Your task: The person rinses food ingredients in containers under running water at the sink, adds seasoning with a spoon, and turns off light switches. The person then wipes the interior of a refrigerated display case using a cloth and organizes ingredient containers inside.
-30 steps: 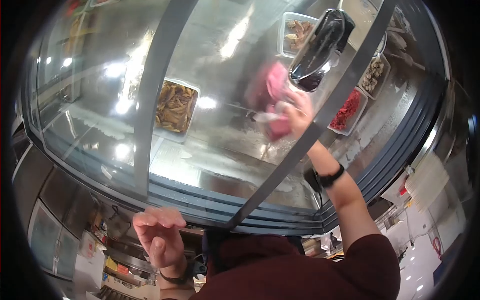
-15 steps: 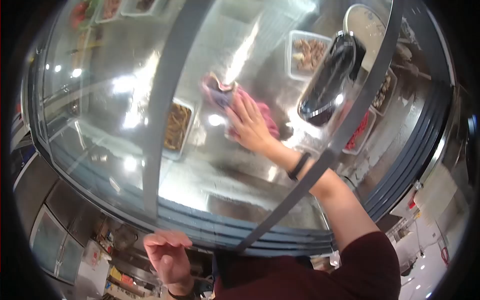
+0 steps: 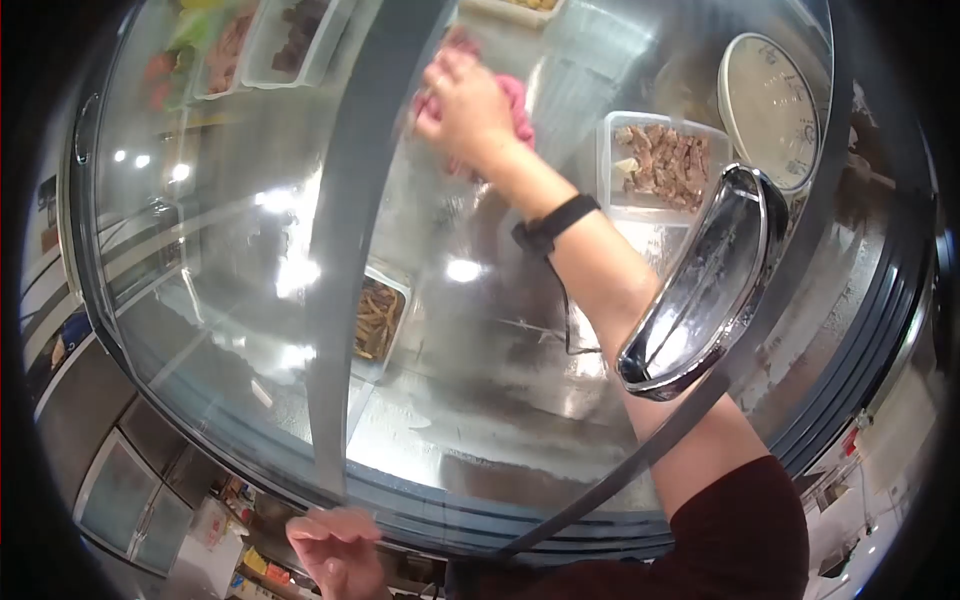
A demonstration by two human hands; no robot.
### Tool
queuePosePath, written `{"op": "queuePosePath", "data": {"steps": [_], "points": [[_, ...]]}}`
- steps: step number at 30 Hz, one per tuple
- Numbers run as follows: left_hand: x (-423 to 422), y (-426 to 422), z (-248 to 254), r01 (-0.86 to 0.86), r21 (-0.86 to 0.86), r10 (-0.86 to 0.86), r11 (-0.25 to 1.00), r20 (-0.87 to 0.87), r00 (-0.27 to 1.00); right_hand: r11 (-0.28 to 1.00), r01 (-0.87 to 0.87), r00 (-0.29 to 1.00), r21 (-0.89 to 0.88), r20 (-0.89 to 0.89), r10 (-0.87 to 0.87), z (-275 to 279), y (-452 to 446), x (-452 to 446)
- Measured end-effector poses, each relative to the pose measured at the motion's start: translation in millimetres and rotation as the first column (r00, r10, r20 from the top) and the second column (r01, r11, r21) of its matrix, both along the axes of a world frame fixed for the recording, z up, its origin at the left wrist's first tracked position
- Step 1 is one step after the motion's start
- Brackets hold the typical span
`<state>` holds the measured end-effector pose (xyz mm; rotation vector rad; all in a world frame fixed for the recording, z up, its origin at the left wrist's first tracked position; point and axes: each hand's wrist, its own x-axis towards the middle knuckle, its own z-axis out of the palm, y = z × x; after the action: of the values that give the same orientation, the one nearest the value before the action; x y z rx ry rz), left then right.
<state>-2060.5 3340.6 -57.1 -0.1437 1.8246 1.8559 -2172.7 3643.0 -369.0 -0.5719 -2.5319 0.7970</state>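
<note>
My right hand is pressed on a bunched pink cloth against the metal floor of a glass-sided display case. Its fingers are bent over the cloth, and a black band circles the wrist. Over my right forearm appears a dark, chrome-rimmed oblong object, whose kind I cannot tell. At the lower left, outside the case's near edge, my left hand is raised with its fingers loosely curled and apart from the thumb; it is slightly blurred and I see nothing in it.
Clear tubs hold cooked meat pieces and brown strips. A round pale lid is at the right. More food tubs are at the far left. A grey frame bar and sliding tracks border the opening.
My right hand has moved the cloth farther into the case, up and slightly left in view. The view has shifted, and the chrome-rimmed object now appears over my forearm.
</note>
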Motion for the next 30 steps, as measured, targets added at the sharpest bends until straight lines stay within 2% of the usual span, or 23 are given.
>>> {"op": "queuePosePath", "data": {"steps": [1,2,3,4,10,11,12,13,16,20,22,24,25,26,28,30], "points": [[-2.7,3.2,0.9,0.016,0.014,-0.016,1.0,-0.004,1.0,0.999,-0.049,0.998,0.007,-0.038,0.05,0.4,-15.1,13.8],[-5.2,7.2,1.7,0.035,0.038,-0.034,0.999,-0.017,0.999,0.974,-0.223,0.974,-0.047,0.028,0.225,5.1,-36.5,34.0],[-5.1,11.2,3.3,0.057,0.047,-0.056,0.997,-0.021,0.998,0.943,-0.332,0.941,0.004,-0.07,0.331,3.8,-62.4,55.4],[-5.6,14.6,4.3,0.07,0.051,-0.069,0.996,-0.019,0.997,0.864,-0.442,0.887,0.243,0.262,0.38,9.6,-84.8,84.1],[-7.9,21.1,9.4,0.118,0.062,-0.119,0.991,0.01,0.993,0.876,-0.461,0.869,0.138,-0.131,0.478,-15.2,-31.2,106.8],[-9.1,22.1,7.1,0.117,0.067,-0.117,0.991,0.007,0.993,0.907,-0.42,0.906,0.019,0.063,0.419,-3.1,-3.2,82.0],[-9.0,21.9,5.3,0.113,0.069,-0.114,0.991,0.007,0.993,0.974,-0.214,0.976,0.073,-0.034,0.217,-3.8,16.7,54.9],[-6.6,19.8,2.8,0.064,0.031,-0.063,0.997,-0.032,0.998,0.994,0.011,0.991,0.106,-0.132,0.003,-3.9,21.5,36.0],[-1.4,24.4,2.3,0.063,0.028,-0.063,0.998,-0.008,0.998,0.992,0.103,0.988,0.072,-0.121,-0.094,2.3,-12.3,15.6],[1.1,28.0,13.0,0.101,0.105,-0.102,0.989,0.01,0.995,0.988,-0.135,0.989,-0.078,-0.079,0.129,14.2,-78.7,93.1],[5.2,28.5,19.2,0.103,0.143,-0.107,0.984,0.017,0.994,0.938,-0.28,0.956,-0.203,0.031,0.292,22.9,-114.0,158.7],[9.7,29.8,26.3,0.126,0.181,-0.131,0.975,0.011,0.991,0.834,-0.444,0.847,-0.328,0.151,0.51,17.2,-167.7,239.3],[12.4,28.7,30.1,0.146,0.197,-0.148,0.969,-0.008,0.989,0.79,-0.526,0.793,-0.315,0.154,0.589,49.6,-167.5,256.4],[15.2,27.3,34.8,0.153,0.213,-0.155,0.965,-0.009,0.988,0.774,-0.555,0.808,-0.305,0.023,0.588,37.9,-190.6,288.2],[20.9,21.6,43.8,0.165,0.237,-0.168,0.957,-0.007,0.986,0.802,-0.469,0.872,-0.37,-0.049,0.487,52.2,-190.4,285.1],[29.5,13.8,48.4,0.131,0.268,-0.136,0.955,0.001,0.991,0.763,-0.347,0.881,-0.546,0.09,0.465,56.3,-177.3,247.2]]}}
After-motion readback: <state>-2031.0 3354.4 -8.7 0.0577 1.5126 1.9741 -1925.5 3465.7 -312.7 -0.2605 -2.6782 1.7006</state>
